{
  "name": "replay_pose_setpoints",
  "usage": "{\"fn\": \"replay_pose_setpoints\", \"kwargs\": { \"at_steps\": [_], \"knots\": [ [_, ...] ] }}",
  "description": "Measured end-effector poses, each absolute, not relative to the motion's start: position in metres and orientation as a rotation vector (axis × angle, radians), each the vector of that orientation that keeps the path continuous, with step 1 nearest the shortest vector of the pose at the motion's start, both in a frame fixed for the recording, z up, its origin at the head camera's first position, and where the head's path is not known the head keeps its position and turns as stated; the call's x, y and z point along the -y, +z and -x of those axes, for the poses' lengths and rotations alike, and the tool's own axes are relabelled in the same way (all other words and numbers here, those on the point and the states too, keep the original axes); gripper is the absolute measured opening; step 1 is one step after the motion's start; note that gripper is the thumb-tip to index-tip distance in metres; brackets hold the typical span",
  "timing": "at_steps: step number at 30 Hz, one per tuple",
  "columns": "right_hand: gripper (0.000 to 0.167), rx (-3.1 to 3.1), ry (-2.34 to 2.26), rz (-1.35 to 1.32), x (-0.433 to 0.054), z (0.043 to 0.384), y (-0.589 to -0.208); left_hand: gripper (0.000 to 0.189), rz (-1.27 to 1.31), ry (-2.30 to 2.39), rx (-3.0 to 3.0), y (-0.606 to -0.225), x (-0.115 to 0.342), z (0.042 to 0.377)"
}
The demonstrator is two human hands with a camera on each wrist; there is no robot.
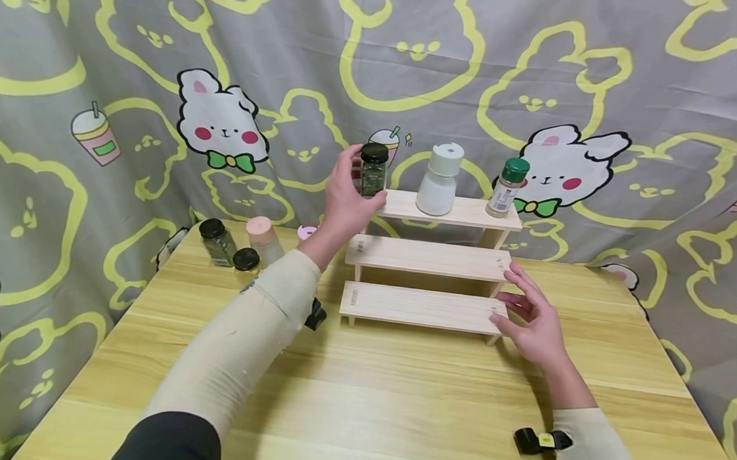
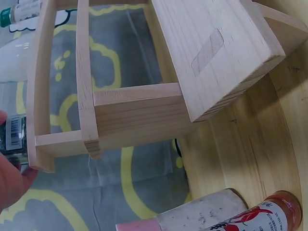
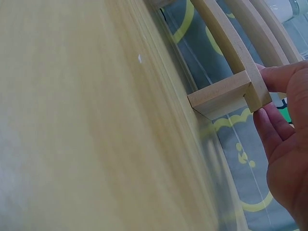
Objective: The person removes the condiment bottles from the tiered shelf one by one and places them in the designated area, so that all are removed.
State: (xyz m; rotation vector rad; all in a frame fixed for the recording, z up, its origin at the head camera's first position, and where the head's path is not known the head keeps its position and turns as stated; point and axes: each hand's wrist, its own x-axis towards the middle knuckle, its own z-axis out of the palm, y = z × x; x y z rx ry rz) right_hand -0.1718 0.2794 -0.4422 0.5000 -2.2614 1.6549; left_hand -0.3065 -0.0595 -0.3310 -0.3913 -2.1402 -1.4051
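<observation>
Shelf (image 1: 428, 257) has right hand (image 1: 532, 325) pinching its right edge, left hand (image 1: 346, 199) pinching jar (image 1: 373, 176) opposite.

Bright, diffuse lighting.
Pale glare lies between the side edges of the yellow wood-grain table (image 1: 411, 401); the right-wrist view is soft.

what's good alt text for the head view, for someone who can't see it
The left hand holds a black-capped jar at the left end of the top shelf of a wooden rack, with a white-capped bottle and a green-capped bottle farther right. The right hand grips the rack's right side. More jars sit on the table at left, before a patterned curtain.
</observation>
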Motion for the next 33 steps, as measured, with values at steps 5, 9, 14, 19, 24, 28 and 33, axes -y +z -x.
{"fn": "replay_pose_setpoints", "kwargs": {
  "at_steps": [5,9,14,19,24,28,33],
  "knots": [
    [0.077,2.258,1.66,-0.501,-0.278,0.172,-0.442,0.084,0.375,-1.353,2.149,-0.33,0.059,0.306],
    [0.076,2.261,1.659,-0.5,-0.278,0.172,-0.442,0.083,0.386,-1.356,2.129,-0.33,0.06,0.306],
    [0.076,2.264,1.657,-0.501,-0.277,0.171,-0.442,0.082,0.4,-1.408,2.086,-0.33,0.065,0.304],
    [0.076,2.261,1.656,-0.503,-0.277,0.171,-0.442,0.082,0.395,-1.428,2.066,-0.325,0.075,0.301],
    [0.076,2.265,1.658,-0.501,-0.277,0.17,-0.442,0.08,0.404,-1.416,2.057,-0.319,0.088,0.296],
    [0.076,2.268,1.656,-0.496,-0.277,0.17,-0.441,0.079,0.414,-1.41,2.047,-0.317,0.1,0.292],
    [0.076,2.271,1.647,-0.491,-0.277,0.169,-0.439,0.079,0.407,-1.389,2.037,-0.314,0.116,0.287]
  ]
}}
